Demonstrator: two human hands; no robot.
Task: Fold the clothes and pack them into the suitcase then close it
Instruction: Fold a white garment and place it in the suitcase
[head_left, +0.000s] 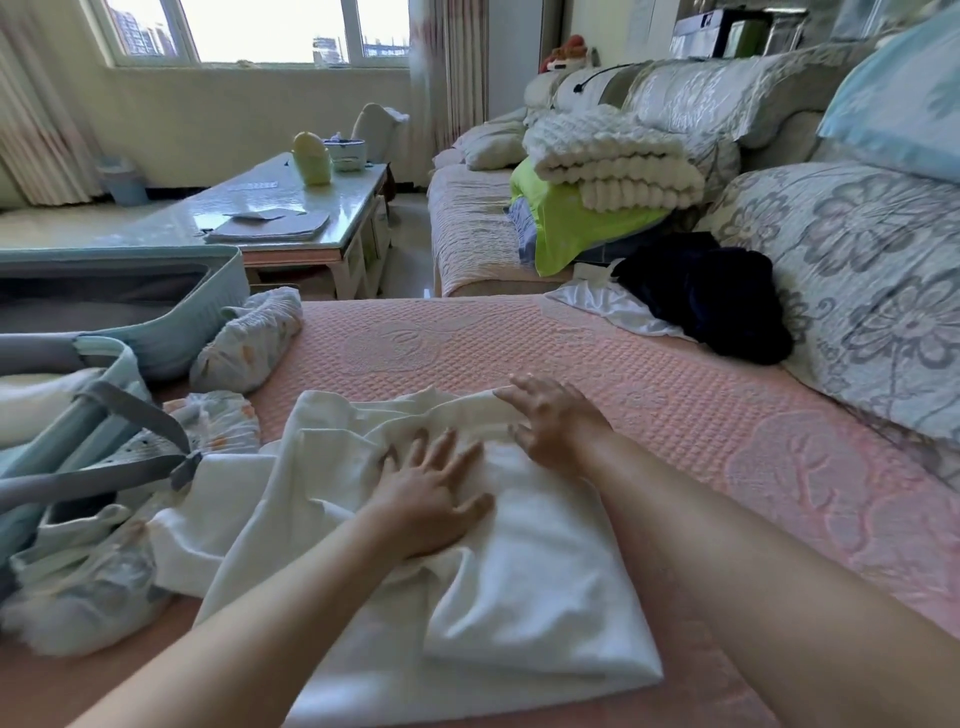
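Sofa seat (675, 415), pink quilted cover. White garment (545, 597) lies across the near-left part of the seat, partly folded: a smooth doubled panel toward the near edge, loose creased cloth trailing left toward the suitcase (208, 306).

Left hand (431, 499): flat, palm down on the middle of the white garment, fingers spread wide and straight, pressing the cloth. Holds nothing.

Right hand (550, 421): at the far edge of the white garment, on a raised rolled fold. Fingers bent, tips on the fold, thumb below it. Cannot tell whether it pinches the fold or only rests on it.

Suitcase: pale blue, open, at the left edge of the seat, one half standing farther back, the other nearer. Grey straps (130, 410) cross the near half; something white lies inside it.

Patterned garment (249, 338), rolled, sits against the far suitcase half. A second patterned piece (218, 426) lies between the suitcase and the white garment, touching both. A third crumpled patterned bundle (88, 577) sits at the near-left corner, beside the near suitcase half.

Right side of the seat: dark garment (711, 296) heaped against a floral cushion (857, 270), lying on a thin white piece (597, 306).

Beyond: folded cream blanket (608, 156) on green fabric (571, 223); glass-topped surface (291, 208) with papers.
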